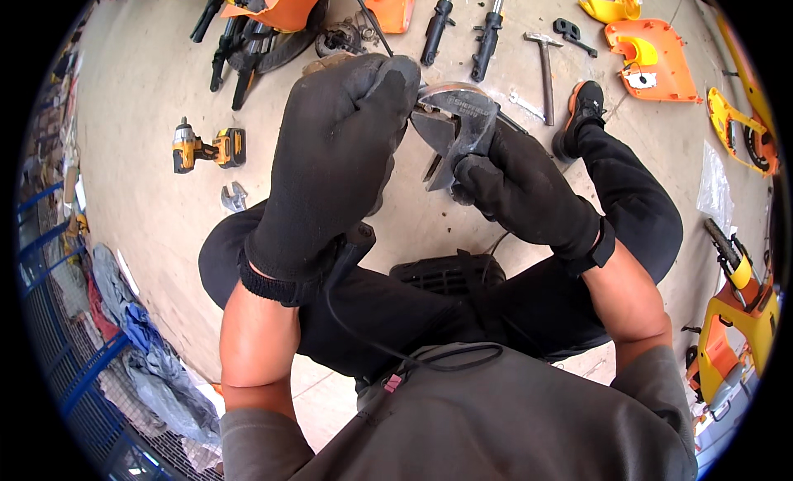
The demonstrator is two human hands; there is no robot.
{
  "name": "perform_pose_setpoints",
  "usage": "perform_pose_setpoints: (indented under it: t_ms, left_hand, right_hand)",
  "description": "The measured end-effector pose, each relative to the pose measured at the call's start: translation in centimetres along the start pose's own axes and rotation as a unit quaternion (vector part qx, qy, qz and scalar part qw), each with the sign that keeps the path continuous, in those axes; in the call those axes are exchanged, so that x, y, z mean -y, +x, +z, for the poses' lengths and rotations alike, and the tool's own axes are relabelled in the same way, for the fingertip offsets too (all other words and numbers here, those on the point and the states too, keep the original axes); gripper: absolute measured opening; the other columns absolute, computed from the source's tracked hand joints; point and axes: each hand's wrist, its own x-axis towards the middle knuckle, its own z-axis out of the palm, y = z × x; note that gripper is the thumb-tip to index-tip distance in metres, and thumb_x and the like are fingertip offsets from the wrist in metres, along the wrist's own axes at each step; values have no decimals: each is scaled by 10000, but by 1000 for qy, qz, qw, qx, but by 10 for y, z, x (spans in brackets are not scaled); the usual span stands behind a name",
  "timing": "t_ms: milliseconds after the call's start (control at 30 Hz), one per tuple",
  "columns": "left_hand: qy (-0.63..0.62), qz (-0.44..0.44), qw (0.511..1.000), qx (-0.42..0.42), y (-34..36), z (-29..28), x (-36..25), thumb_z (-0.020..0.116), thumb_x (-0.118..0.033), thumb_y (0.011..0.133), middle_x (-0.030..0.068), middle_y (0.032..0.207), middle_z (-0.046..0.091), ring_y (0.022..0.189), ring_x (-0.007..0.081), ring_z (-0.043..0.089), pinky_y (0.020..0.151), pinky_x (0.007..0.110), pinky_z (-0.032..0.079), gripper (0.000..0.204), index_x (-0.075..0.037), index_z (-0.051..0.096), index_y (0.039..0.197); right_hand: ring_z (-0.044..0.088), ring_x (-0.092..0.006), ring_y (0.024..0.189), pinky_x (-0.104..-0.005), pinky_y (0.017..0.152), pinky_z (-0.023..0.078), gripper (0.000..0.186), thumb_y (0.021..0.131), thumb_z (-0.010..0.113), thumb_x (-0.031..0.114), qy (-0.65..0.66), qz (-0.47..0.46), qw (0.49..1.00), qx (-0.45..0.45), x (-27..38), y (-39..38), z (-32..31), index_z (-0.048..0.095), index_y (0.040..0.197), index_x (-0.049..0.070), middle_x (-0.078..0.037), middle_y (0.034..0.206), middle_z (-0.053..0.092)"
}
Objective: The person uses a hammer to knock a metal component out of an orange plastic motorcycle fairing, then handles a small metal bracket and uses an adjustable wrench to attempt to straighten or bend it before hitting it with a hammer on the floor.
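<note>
Head view: right fingers (481, 180) partly hide a wrench (474, 121).

The large wrench (475, 121) is dull grey metal with a worn, smooth face; the smaller wrench (235, 197) on the left is shinier bare metal. Both gloves, on the left hand (330, 150) and right hand (529, 188), look like matt black cloth. At far right, the orange panel (673, 64) is smooth, slightly glossy plastic, and the bag (712, 183) is clear, crinkled plastic. The near shirt (537, 415) is matt grey cloth; the floor (140, 225) looks like matt, spotted concrete.
</note>
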Motion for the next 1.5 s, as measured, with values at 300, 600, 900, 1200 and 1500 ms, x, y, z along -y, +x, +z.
perform_pose_setpoints:
  t_ms: [300, 600, 900, 1200, 1500]
  left_hand:
    - [-36, -30, 998, 37, 2, -4, 6, 530, -264, 1020, -16, 643, 489, 592, 72, 423, 552, 269, 375, 323, -5, 621, 850]
    - [-40, -10, 999, 9, 0, 0, -1, 504, -229, 1021, -13, 679, 524, 610, 60, 444, 556, 244, 367, 281, -12, 615, 883]
    - [-62, -69, 995, -36, -5, 9, -10, 463, -173, 1022, -7, 691, 547, 610, 58, 454, 551, 239, 363, 258, 2, 613, 906]
    - [-77, -6, 995, -67, -4, 14, -4, 462, -124, 995, 35, 840, 639, 725, 79, 567, 648, 240, 462, 294, 63, 634, 1144]
    - [-4, 9, 998, -57, -4, 21, -5, 467, -101, 992, 28, 841, 632, 739, 73, 558, 646, 238, 458, 333, 62, 621, 1239]
  right_hand:
    - [532, -93, 599, -268, 563, 454, 233, 1020, 510, 195, 16, 76, 997, 30, -3, -1, -4, 555, 1169, 21, -36, 753, 601]
    - [497, -52, 620, -231, 561, 434, 290, 1042, 490, 213, 152, 124, 980, 46, 11, -3, 1, 523, 1269, 37, -11, 819, 582]
    - [531, -61, 679, -237, 608, 465, 281, 1048, 475, 203, 154, 114, 980, 48, 6, 2, -5, 529, 1270, 39, -14, 863, 602]
    - [591, -89, 729, -256, 631, 514, 259, 1059, 441, 195, 270, 152, 948, 71, 17, 4, -5, 527, 1225, 17, -47, 955, 628]
    - [615, -105, 727, -263, 645, 529, 292, 1061, 446, 249, 311, 171, 933, 60, 15, 3, -6, 522, 1212, 11, -70, 957, 640]
